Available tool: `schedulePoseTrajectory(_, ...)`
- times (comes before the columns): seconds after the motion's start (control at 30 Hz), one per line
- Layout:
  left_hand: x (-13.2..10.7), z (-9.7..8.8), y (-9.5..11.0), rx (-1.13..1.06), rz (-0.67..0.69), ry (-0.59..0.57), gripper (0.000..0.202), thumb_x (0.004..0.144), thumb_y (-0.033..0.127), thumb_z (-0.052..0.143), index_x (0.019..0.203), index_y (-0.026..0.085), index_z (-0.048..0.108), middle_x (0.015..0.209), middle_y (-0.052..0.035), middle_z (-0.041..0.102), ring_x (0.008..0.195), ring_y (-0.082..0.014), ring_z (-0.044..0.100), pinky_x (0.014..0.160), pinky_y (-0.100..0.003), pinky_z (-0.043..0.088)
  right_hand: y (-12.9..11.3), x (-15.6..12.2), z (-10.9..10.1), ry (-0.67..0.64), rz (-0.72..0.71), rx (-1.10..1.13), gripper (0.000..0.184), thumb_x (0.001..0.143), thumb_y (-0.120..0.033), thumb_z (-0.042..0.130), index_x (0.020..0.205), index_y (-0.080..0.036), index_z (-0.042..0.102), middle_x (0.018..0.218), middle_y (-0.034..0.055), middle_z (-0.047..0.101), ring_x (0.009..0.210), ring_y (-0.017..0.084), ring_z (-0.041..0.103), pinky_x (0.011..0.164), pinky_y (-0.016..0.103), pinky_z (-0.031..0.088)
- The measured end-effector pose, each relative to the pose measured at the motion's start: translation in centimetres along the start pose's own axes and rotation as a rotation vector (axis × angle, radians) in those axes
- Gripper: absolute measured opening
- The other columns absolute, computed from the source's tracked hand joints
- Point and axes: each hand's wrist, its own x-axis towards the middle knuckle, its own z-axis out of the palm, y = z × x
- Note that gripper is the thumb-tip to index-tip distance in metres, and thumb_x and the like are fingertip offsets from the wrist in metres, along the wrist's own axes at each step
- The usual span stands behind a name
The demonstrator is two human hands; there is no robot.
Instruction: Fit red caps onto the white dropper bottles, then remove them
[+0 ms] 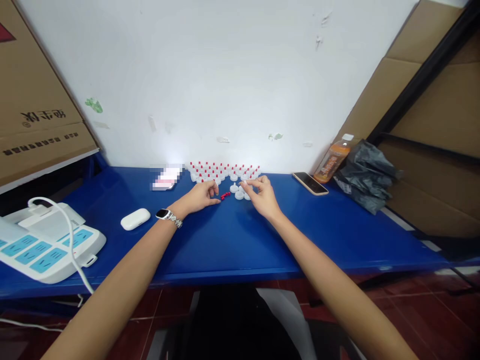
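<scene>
My left hand (202, 196) hovers low over the blue table (217, 245), thumb and fingers apart, just left of a few small red tips (225, 195). Thumb and forefinger of my right hand (262, 195) are closed in a pinch at a white nozzle cap, which the fingers partly hide. Several loose white nozzle caps (239, 195) lie under and beside those fingertips. Behind both hands, rows of white nozzle caps with red tips (208, 176) stand upright near the wall.
On the left are a white earphone case (135, 219), a white power strip (48, 250) with a cable, and a blurred card-like item (167, 178). To the right lie a phone (310, 183), an orange drink bottle (333, 160) and a dark plastic bag (363, 175).
</scene>
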Motion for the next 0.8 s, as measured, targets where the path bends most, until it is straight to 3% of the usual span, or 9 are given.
schedulePoseTrajectory(0.23, 0.1, 0.8, 0.4, -0.024, -0.025, -0.027, 0.019, 0.078, 0.032, 0.069, 0.077, 0.019, 0.055, 0.066, 0.0007, 0.059, 0.058, -0.0127, 0.050, 0.056, -0.025, 0.038, 0.8, 0.5, -0.4, 0.020, 0.044, 0.061, 0.035, 0.089, -0.049, 0.061, 0.084, -0.017, 0.076, 0.065, -0.0014, 0.044, 0.066, 0.015, 0.044, 0.065, 0.029, 0.036)
schedulePoseTrajectory(0.4, 0.4, 1.8, 0.3, 0.048, -0.024, 0.003, 0.021, 0.084, 0.037, 0.063, 0.080, 0.020, 0.054, 0.070, -0.0009, 0.061, 0.062, -0.0145, 0.052, 0.058, -0.026, 0.039, 1.1, 0.6, -0.3, 0.029, 0.069, 0.126, 0.036, 0.087, -0.047, 0.062, 0.085, -0.014, 0.076, 0.072, 0.0023, 0.061, 0.063, 0.014, 0.047, 0.061, 0.028, 0.037)
schedulePoseTrajectory(0.53, 0.4, 1.6, 0.3, 0.006, -0.041, 0.002, 0.023, 0.081, 0.039, 0.067, 0.079, 0.020, 0.054, 0.072, -0.0010, 0.062, 0.063, -0.0147, 0.053, 0.059, -0.026, 0.040, 1.2, 0.8, -0.2, 0.012, 0.118, 0.175, 0.035, 0.084, -0.046, 0.065, 0.091, -0.014, 0.077, 0.083, 0.0062, 0.072, 0.066, 0.016, 0.056, 0.063, 0.029, 0.043)
schedulePoseTrajectory(0.67, 0.1, 0.6, 0.3, -0.079, -0.078, -0.087, 0.028, 0.075, 0.041, 0.073, 0.078, 0.019, 0.057, 0.070, -0.0001, 0.062, 0.063, -0.0141, 0.053, 0.059, -0.026, 0.041, 0.5, 2.2, 0.6, -0.087, 0.072, 0.170, 0.029, 0.085, -0.039, 0.063, 0.093, -0.014, 0.077, 0.084, 0.0063, 0.075, 0.068, 0.017, 0.061, 0.064, 0.028, 0.045)
schedulePoseTrajectory(0.8, -0.2, 0.0, 0.2, -0.108, -0.093, -0.099, 0.031, 0.073, 0.044, 0.076, 0.076, 0.018, 0.059, 0.067, 0.0011, 0.061, 0.061, -0.0134, 0.053, 0.058, -0.025, 0.040, -0.6, 4.7, 2.5, -0.291, -0.064, 0.023, 0.018, 0.086, -0.026, 0.061, 0.086, -0.016, 0.076, 0.081, 0.0045, 0.076, 0.073, 0.017, 0.065, 0.071, 0.028, 0.047)
